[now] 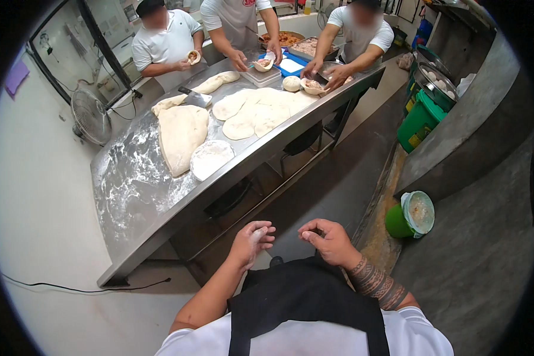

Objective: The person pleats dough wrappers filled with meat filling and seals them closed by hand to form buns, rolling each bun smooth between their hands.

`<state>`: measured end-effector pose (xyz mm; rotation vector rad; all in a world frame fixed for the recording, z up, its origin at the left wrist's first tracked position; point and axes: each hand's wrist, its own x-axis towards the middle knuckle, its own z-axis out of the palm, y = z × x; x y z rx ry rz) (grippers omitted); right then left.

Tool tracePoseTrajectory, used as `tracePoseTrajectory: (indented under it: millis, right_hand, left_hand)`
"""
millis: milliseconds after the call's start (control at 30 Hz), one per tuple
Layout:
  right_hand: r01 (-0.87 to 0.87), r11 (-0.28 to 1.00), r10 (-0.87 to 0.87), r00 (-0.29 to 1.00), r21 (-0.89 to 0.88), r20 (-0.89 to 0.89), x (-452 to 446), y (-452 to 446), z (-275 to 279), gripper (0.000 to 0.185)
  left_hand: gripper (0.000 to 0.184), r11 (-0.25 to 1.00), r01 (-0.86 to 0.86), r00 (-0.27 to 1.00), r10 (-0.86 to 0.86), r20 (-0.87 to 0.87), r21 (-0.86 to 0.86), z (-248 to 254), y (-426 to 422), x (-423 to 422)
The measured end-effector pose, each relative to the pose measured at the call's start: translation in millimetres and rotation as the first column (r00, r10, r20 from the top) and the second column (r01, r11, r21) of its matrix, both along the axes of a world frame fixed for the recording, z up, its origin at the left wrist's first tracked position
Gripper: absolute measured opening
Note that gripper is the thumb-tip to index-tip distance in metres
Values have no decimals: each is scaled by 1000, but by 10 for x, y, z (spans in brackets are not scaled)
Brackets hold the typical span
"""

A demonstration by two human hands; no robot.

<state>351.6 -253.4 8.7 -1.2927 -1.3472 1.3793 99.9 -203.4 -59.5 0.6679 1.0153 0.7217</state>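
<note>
My left hand (254,243) is raised in front of the black apron (305,296), its fingers loosely bent and apart, with nothing in them. Opposite it hovers my right hand (331,242), fingers curled and apart from the thumb, and I see nothing held there. Both hands are away from the steel table (130,172). On that table lie a large slab of dough (183,136), several flattened dough rounds (258,113) and a bowl of flour (212,160). A dough scraper (196,97) rests by a long roll of dough (216,82).
Three people work along the table's far side, holding filled dough pieces (263,64). Trays of filling (311,48) stand behind them. To my right are a green bucket (412,215), green bins (420,121) and a curved grey counter (463,130). A fan (91,115) stands left.
</note>
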Motion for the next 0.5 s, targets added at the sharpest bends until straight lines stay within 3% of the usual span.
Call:
tracePoseTrajectory:
  millis: [500]
  right_hand:
    - [19,1000,-19,999,12,-40,21,-4,13,18]
  left_hand:
    - [27,1000,7,1000,-6,-6,12,96,13,47]
